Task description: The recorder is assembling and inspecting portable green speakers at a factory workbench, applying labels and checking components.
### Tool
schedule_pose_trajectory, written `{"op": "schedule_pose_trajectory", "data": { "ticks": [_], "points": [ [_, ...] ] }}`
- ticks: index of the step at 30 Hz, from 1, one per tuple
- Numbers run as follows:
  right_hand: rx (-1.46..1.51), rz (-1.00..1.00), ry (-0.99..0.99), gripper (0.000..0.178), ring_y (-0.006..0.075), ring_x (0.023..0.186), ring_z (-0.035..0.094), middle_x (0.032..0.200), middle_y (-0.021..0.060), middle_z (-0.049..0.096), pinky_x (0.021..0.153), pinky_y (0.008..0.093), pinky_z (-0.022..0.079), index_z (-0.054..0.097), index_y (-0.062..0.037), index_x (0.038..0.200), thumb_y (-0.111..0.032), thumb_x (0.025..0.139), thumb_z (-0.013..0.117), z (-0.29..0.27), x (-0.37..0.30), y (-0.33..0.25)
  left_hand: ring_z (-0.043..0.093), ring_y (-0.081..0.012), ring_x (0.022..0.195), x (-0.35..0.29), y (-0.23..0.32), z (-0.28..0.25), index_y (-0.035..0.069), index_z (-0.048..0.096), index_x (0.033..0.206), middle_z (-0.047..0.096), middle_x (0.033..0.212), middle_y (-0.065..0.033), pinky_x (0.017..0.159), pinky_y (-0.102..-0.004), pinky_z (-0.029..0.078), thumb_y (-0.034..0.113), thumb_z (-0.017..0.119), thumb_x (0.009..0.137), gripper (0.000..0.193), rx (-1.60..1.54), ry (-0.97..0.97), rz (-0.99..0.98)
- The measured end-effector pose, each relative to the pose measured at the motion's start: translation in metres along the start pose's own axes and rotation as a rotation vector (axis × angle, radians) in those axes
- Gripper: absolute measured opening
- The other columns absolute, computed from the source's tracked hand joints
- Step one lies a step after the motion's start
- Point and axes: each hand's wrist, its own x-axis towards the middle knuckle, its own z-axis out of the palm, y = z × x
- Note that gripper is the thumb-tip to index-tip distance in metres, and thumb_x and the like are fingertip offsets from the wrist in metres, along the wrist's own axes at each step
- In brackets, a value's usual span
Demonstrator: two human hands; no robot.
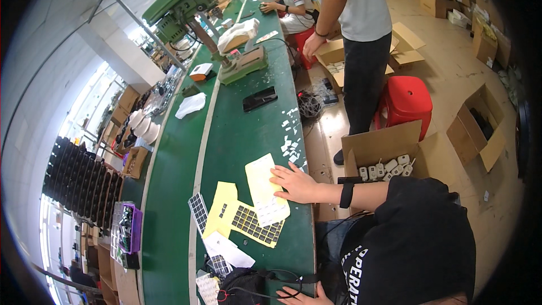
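Note:
My right hand (pixel 293 183) lies with fingers spread on a pale yellow sheet (pixel 259 178) near the edge of the green table (pixel 248 141). This sheet partly covers a yellow sheet with rows of black squares (pixel 257 226). Left of them lie another yellow sheet (pixel 219 210), a strip of black squares (pixel 199 213) and a white paper (pixel 231 249). At the bottom edge my left hand (pixel 307 295), partly cut off, has its fingers stretched apart and nothing visible in it. Close by it are a black cloth-like bundle (pixel 245 285) and a black cable (pixel 285 274).
White scraps (pixel 291 144) litter the table edge beyond my right hand. Farther up are a black phone (pixel 259 99) and a green drill press (pixel 180 5). An open carton (pixel 381 142) of white devices, a red stool (pixel 407 99) and a standing person (pixel 364 34) are to the right.

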Motion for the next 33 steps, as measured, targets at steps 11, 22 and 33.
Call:
{"op": "schedule_pose_trajectory", "data": {
  "ticks": [11, 22, 33],
  "points": [
    [0.011, -0.01, 0.021, 0.047, 0.0289, 0.128, 0.031, 0.131, 0.0184, 0.04, 0.103, 0.0522, 0.025, 0.049, -0.0025, 0.118, -0.038, 0.087, 0.05, 0.0004, 0.0008, 0.0014, 0.028, -0.0331, 0.131, 0.0011, 0.0009, -0.0021, 0.002, 0.031, 0.137, 0.033, 0.14, -0.0179, 0.103, -0.0476, 0.026, 0.052, 0.06, 0.075, 0.085, -0.027, -0.015, -0.004],
    [0.007, -0.009, 0.018, 0.045, 0.0294, 0.128, 0.031, 0.131, 0.0187, 0.041, 0.103, 0.0528, 0.025, 0.048, -0.0023, 0.117, -0.037, 0.087, 0.05, 0.0034, -0.0016, 0.0004, 0.026, -0.0332, 0.132, 0.001, 0.0013, -0.008, 0.002, 0.029, 0.137, 0.031, 0.141, -0.018, 0.103, -0.0489, 0.025, 0.05, 0.061, 0.075, 0.085, -0.072, -0.056, -0.017],
    [0.011, -0.018, 0.03, 0.046, 0.0296, 0.127, 0.032, 0.131, 0.0184, 0.041, 0.103, 0.0529, 0.025, 0.048, -0.0023, 0.117, -0.037, 0.087, 0.05, 0.0, 0.0009, 0.0015, 0.026, -0.0322, 0.132, 0.0026, 0.0036, -0.0057, 0.002, 0.029, 0.138, 0.031, 0.141, -0.0167, 0.103, -0.049, 0.026, 0.049, 0.063, 0.073, 0.087, -0.051, -0.053, -0.026]
  ]
}}
